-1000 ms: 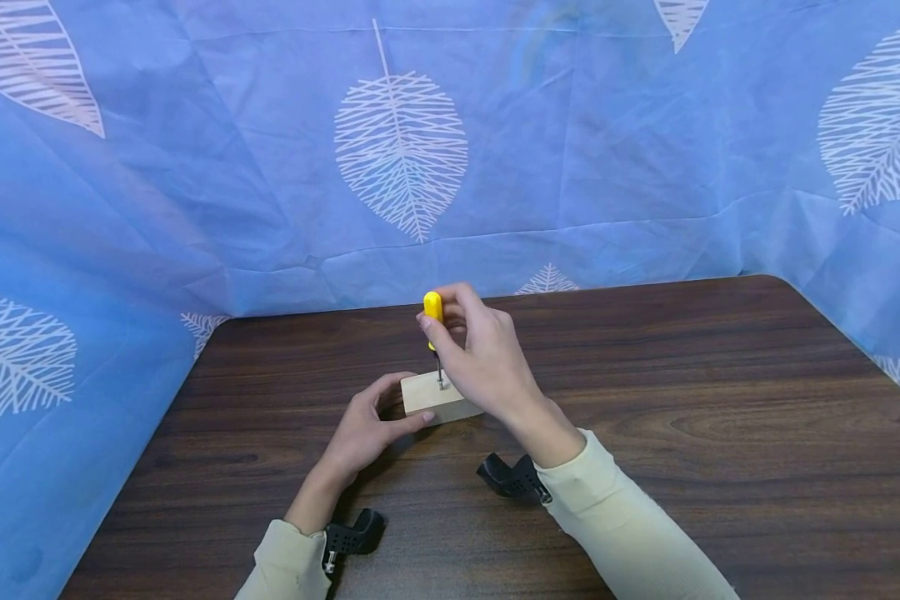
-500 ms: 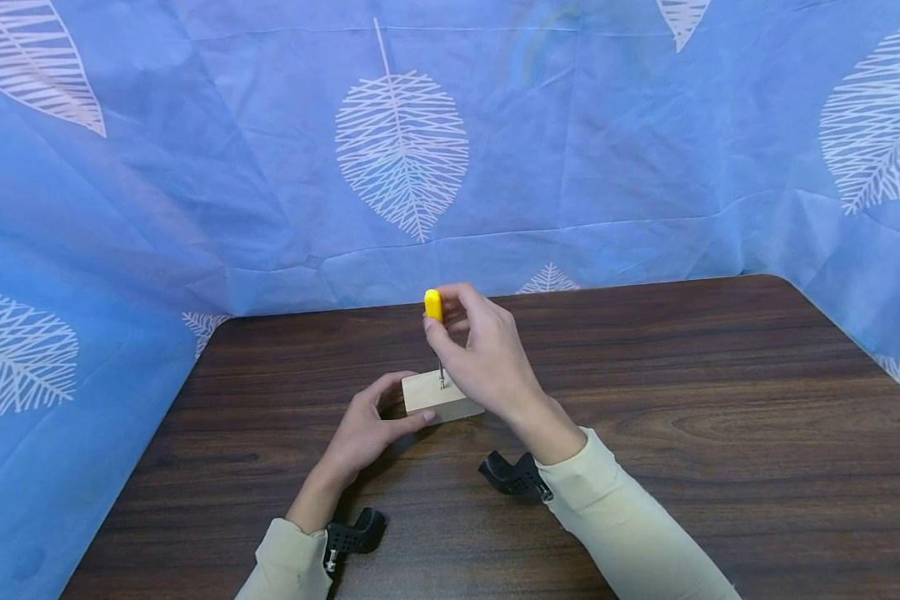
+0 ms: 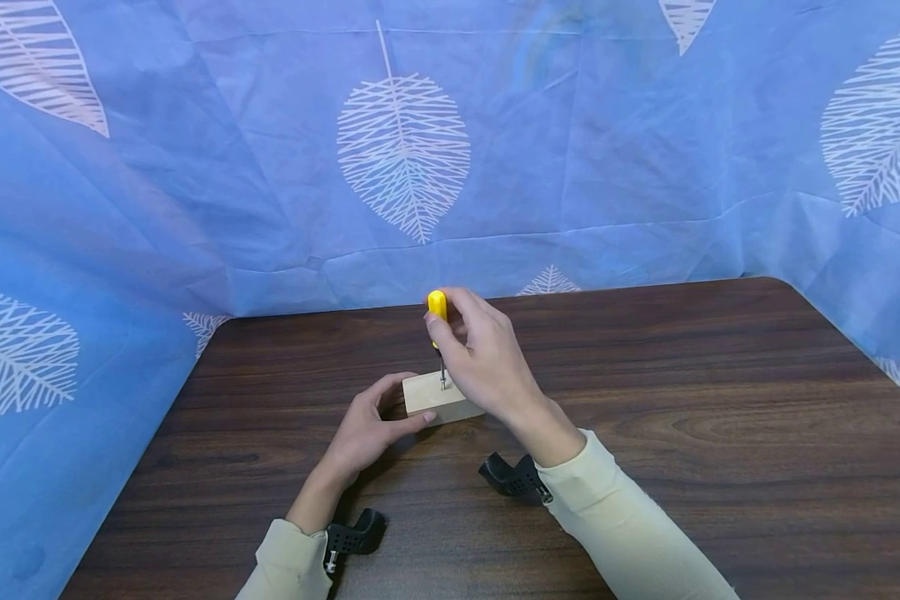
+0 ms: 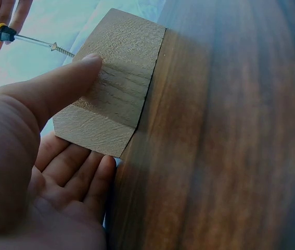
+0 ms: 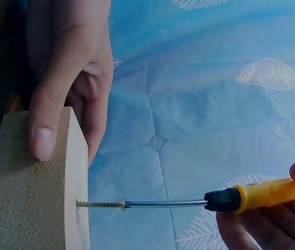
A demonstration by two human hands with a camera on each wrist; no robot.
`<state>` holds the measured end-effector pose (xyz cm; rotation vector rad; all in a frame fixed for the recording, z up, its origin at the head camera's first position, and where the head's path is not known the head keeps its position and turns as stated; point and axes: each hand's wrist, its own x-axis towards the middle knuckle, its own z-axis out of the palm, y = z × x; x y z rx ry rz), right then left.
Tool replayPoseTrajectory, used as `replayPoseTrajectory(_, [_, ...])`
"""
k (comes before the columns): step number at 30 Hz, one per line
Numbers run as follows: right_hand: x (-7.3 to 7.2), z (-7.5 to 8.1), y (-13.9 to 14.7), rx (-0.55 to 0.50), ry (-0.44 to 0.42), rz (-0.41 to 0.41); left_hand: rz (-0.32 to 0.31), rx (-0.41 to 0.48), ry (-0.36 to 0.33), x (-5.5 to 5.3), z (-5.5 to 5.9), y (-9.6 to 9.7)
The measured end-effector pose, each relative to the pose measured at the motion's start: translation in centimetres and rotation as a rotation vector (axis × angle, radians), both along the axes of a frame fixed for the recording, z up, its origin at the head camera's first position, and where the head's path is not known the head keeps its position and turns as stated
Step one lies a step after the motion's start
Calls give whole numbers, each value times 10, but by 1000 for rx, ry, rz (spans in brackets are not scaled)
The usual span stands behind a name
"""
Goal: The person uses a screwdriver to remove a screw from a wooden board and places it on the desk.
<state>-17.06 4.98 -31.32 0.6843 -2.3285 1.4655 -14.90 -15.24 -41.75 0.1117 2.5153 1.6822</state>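
A pale wooden block [image 3: 435,407] lies on the table. My left hand [image 3: 367,429] holds its left end, thumb on the near side and fingers behind. Out of the block's top stands a screw [image 5: 100,204], its tip in the wood and much of its thread exposed. A screwdriver [image 5: 267,195] with a yellow handle and black collar stands upright above it, the shaft's tip on the screw head. The fingers and thumb of my right hand [image 3: 487,358] pinch the handle. In the left wrist view the screw [image 4: 62,50] and screwdriver [image 4: 30,39] line up beside the block [image 4: 121,88].
The dark wood-grain table [image 3: 682,417] stretches to both sides. Behind and to the left hangs a blue cloth [image 3: 270,150] with white leaf prints. A black wrist mount sits on each sleeve, the right one [image 3: 513,477] and the left one [image 3: 356,533] both low over the table.
The right fingers have shifted slightly on the yellow handle, and its top has tilted a little to the right. The left hand and block stay in place.
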Motion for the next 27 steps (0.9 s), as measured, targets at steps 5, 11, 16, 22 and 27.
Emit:
replayPoseTrajectory(5, [0,0,1,-7,15,24,-4,3,-2,0,0,0])
replayPoseTrajectory(11, [0,0,1,-22,1,40,-4,10,-13,1,1,0])
replayPoseTrajectory(16, [-1,0,2,-20,17,40,-6,10,-13,0,1,0])
replayPoseTrajectory(22, [0,2,1,-21,33,37,-2,10,-13,0,1,0])
replayPoseTrajectory(27, [0,2,1,-20,32,16,0,11,-8,1,0,0])
